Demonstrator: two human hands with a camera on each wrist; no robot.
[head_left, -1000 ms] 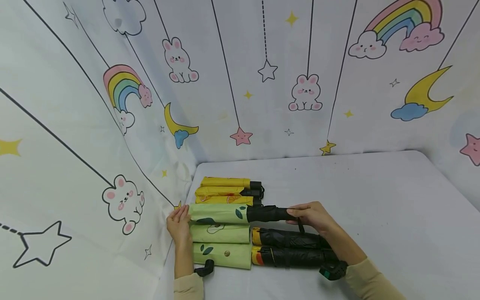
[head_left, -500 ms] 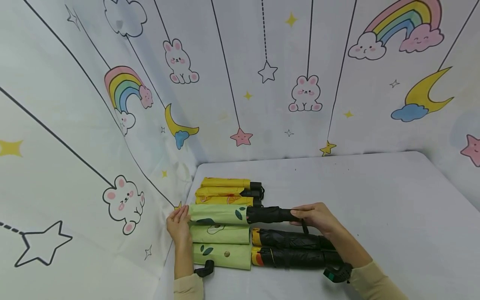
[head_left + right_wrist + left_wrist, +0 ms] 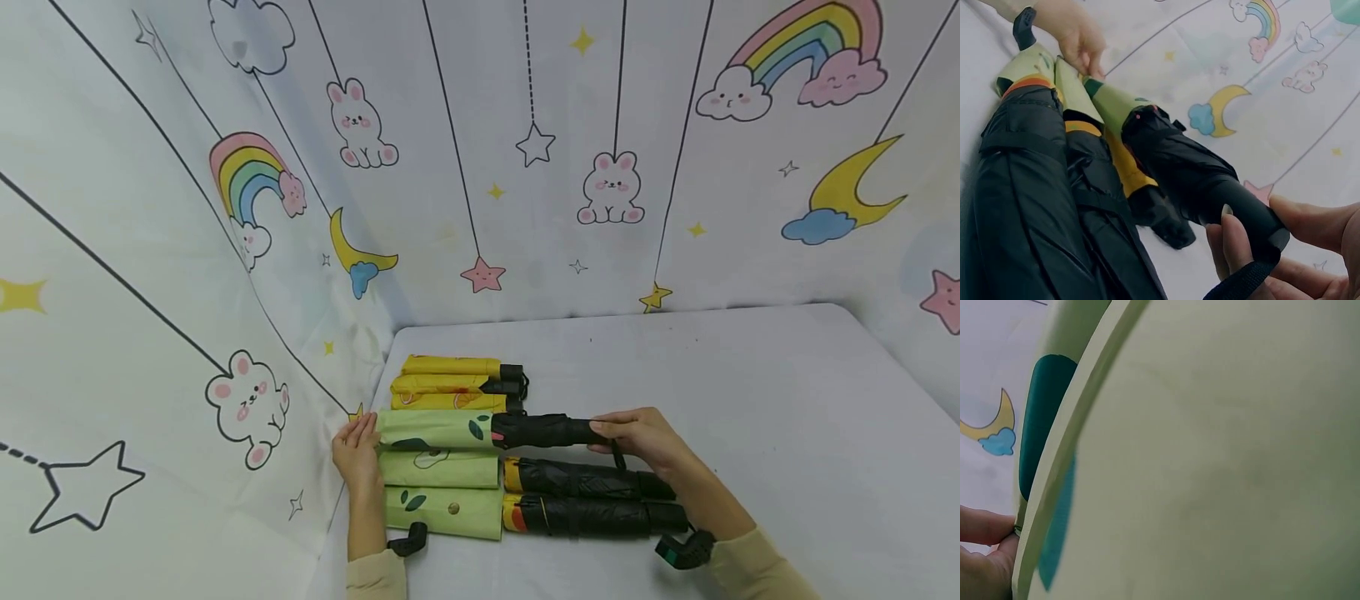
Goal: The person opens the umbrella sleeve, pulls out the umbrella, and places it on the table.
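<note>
A folded black umbrella (image 3: 543,430) sticks partway out of a light green sleeve (image 3: 438,429) with leaf prints. My right hand (image 3: 637,433) holds the umbrella's handle end between thumb and fingers, and a black wrist strap (image 3: 1241,281) hangs there in the right wrist view. At the sleeve's far left end, my left hand (image 3: 356,446) pinches the fabric; in the left wrist view its fingertips (image 3: 988,526) grip the sleeve's edge. Below lie two more green sleeves (image 3: 442,511), flat, with two black folded umbrellas (image 3: 592,515) lined up to their right.
Several yellow sleeved umbrellas (image 3: 450,383) with black ends lie in a row just behind the held one. The white table (image 3: 750,400) meets a cloth backdrop (image 3: 547,217) printed with rabbits, rainbows and moons behind and to the left.
My right hand has moved slightly right, drawing the black umbrella with it, so more black shows beyond the green sleeve. My left hand keeps its place at the sleeve's end.
</note>
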